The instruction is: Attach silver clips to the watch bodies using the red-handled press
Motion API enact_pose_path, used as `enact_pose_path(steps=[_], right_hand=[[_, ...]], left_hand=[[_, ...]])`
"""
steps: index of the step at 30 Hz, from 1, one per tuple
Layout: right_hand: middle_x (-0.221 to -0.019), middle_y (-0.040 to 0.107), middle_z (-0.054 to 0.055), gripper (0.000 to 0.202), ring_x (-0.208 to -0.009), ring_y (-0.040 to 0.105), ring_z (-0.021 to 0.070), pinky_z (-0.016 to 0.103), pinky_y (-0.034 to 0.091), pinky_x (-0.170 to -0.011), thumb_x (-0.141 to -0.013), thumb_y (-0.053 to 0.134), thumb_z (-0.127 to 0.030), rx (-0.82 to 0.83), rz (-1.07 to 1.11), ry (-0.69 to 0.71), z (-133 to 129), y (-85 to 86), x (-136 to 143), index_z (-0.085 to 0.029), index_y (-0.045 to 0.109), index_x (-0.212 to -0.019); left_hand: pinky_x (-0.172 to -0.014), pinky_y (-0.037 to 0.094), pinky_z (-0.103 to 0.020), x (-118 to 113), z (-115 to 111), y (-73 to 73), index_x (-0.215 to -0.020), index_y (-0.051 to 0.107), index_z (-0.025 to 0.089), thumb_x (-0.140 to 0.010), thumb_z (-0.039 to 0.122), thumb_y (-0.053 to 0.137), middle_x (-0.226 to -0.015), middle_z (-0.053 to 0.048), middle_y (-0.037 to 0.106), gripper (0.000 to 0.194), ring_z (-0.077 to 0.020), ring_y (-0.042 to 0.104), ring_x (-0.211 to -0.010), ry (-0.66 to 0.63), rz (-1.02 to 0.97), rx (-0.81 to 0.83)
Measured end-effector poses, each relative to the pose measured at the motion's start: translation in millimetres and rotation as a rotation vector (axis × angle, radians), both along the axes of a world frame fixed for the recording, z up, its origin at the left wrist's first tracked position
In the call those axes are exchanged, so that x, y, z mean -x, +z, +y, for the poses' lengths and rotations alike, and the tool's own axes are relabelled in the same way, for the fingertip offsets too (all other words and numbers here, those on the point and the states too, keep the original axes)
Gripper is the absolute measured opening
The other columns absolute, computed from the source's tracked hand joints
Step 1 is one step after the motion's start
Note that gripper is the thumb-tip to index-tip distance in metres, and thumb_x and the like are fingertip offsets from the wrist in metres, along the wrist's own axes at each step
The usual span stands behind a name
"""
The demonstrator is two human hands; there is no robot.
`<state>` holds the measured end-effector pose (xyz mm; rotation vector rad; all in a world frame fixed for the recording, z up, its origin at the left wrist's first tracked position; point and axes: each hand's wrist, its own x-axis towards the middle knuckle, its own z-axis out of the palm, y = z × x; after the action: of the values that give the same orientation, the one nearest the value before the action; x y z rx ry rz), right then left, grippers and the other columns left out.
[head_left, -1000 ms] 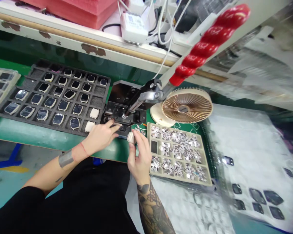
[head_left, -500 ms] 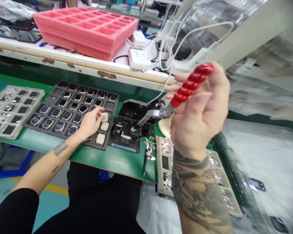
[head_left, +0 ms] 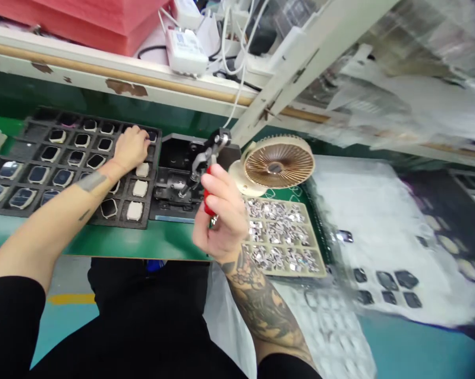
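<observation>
My left hand (head_left: 131,148) reaches into the upper right of a dark foam tray (head_left: 152,173), fingers bent down and drawn together. What lies under the fingertips is hidden. Square watch bodies (head_left: 76,158) with dark faces fill many of the tray's compartments; light-coloured pieces (head_left: 140,188) lie in the right-hand column. My right hand (head_left: 226,213) is wrapped round the red handle (head_left: 209,200) of a black hand-lever press (head_left: 182,181). The handle points down in front of the press, which stands just right of the tray.
A small fan (head_left: 279,162) stands behind a compartment box (head_left: 318,258) of small shiny metal parts. Red foam (head_left: 122,23), white adapters (head_left: 185,51) and cables lie on the shelf (head_left: 174,87) above. Plastic-covered dark pieces (head_left: 387,280) lie at right.
My right hand has closed round the red handle and brought it down. My left hand has moved farther back along the foam tray's right side. The view has shifted right.
</observation>
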<state>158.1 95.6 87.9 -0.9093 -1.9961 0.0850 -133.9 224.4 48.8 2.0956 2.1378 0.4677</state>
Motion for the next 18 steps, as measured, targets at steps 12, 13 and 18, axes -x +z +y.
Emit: enact_pose_path(steps=[12,13,18], right_hand=[[-0.113,0.072,0.011,0.037,-0.103,0.071,0.0279,0.047,0.063,-0.088,-0.108,0.056,-0.024,0.241,-0.127,-0.249,-70,-15.3,-73,-0.024,0.058,-0.145],[-0.108,0.072,0.011,0.036,-0.098,0.07,0.0281,0.045,0.061,-0.084,-0.108,0.056,-0.025,0.309,-0.268,-0.271,-77,-26.1,-75,-0.022,0.06,-0.143],[-0.095,0.069,0.012,0.047,-0.085,0.066,0.0274,0.041,0.055,-0.075,-0.101,0.058,-0.013,0.437,-0.665,-0.38,-91,-81.6,-60,-0.011,0.06,-0.148]], left_hand=[[-0.121,0.043,-0.065,-17,67,26.7,-0.12,0.058,-0.019,-0.089,0.009,0.082,-0.151,-0.045,0.057,0.049,-0.0439,0.06,-0.145,0.175,-0.138,0.231],[-0.122,0.042,-0.064,-17,65,26.0,-0.117,0.059,-0.019,-0.09,0.011,0.083,-0.15,-0.046,0.057,0.047,-0.0429,0.061,-0.144,0.193,-0.16,0.21],[-0.117,0.053,-0.045,-12,42,26.0,-0.109,0.07,-0.005,-0.1,0.024,0.073,-0.121,-0.015,0.081,0.03,-0.0269,0.071,-0.128,0.275,-0.459,0.0]])
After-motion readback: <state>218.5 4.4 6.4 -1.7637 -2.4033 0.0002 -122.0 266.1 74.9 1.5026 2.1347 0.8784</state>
